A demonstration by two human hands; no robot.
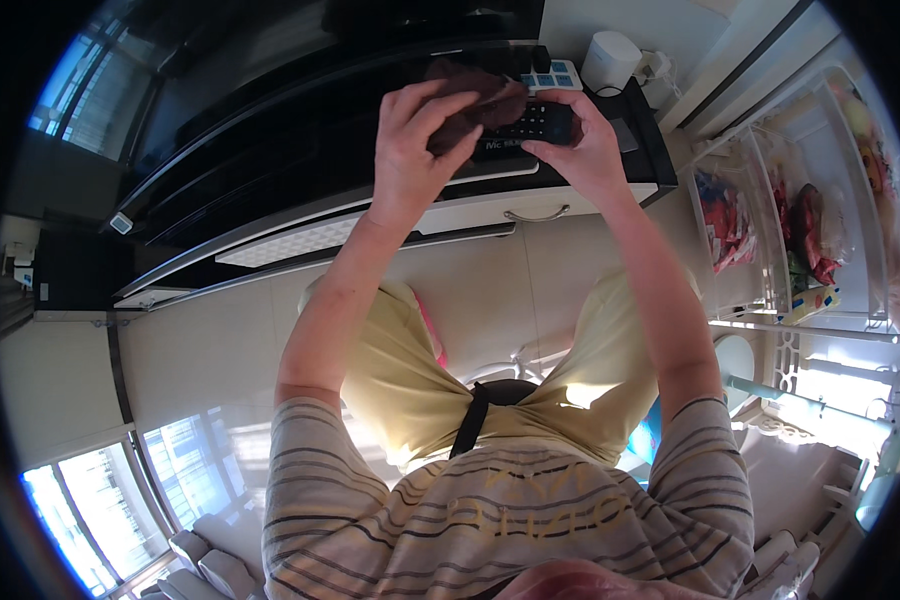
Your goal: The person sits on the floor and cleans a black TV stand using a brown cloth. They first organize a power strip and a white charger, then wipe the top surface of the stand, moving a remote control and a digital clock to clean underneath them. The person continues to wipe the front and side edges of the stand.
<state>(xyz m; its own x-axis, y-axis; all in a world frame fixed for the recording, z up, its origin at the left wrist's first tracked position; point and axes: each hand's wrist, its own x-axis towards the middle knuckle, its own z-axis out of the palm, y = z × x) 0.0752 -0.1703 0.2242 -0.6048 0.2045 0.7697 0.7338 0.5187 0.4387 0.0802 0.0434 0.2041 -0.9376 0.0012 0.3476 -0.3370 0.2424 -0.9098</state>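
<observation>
Above the black top of a low cabinet, my right hand (587, 150) grips the right end of a black remote control (542, 122), thumb below and fingers above. A dark brown cloth (457, 92) is bunched in my left hand (413, 140), its fingers curled around it. The cloth lies against the left part of the remote and hides that end.
A cabinet drawer with a curved handle (536, 215) is below my hands. Behind them stand a large dark screen (270, 90), a white rounded device (611, 62) and a blue-and-white panel (552, 76). Clear drawers (770, 215) holding packages are at right.
</observation>
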